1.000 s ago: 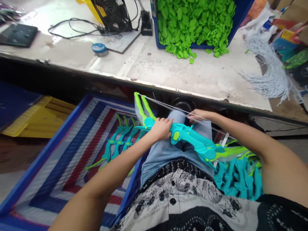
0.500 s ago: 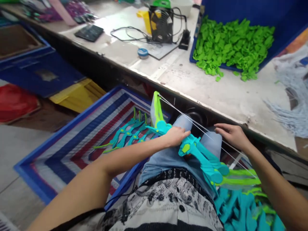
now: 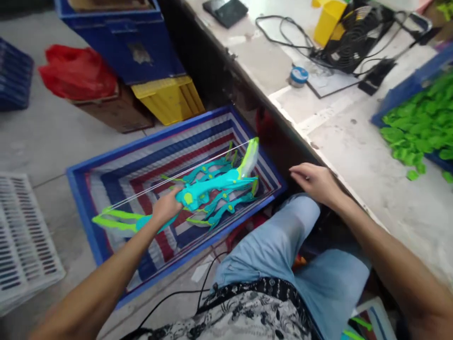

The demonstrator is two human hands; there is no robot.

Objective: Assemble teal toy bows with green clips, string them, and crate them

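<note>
My left hand (image 3: 165, 208) is closed round the grip of a teal and lime toy bow (image 3: 208, 186) with a white string, held over a blue crate (image 3: 79, 198) lined with striped woven fabric. Several more teal bows (image 3: 226, 208) lie in that crate under the held one. My right hand (image 3: 313, 181) hovers above my knee near the workbench edge, fingers loosely spread, holding nothing.
The workbench (image 3: 339, 137) runs along the right with a blue tray of green plastic parts (image 3: 421, 123), a fan (image 3: 348, 35), cables, a tape roll (image 3: 298, 75) and a yellow cup. On the floor stand a yellow crate (image 3: 168, 99), a red bag (image 3: 72, 71) and a white grille (image 3: 21, 241).
My left hand has swung the bow from my lap leftward over the striped crate. My right hand let go of the string and stays by my knee. The view turned left.
</note>
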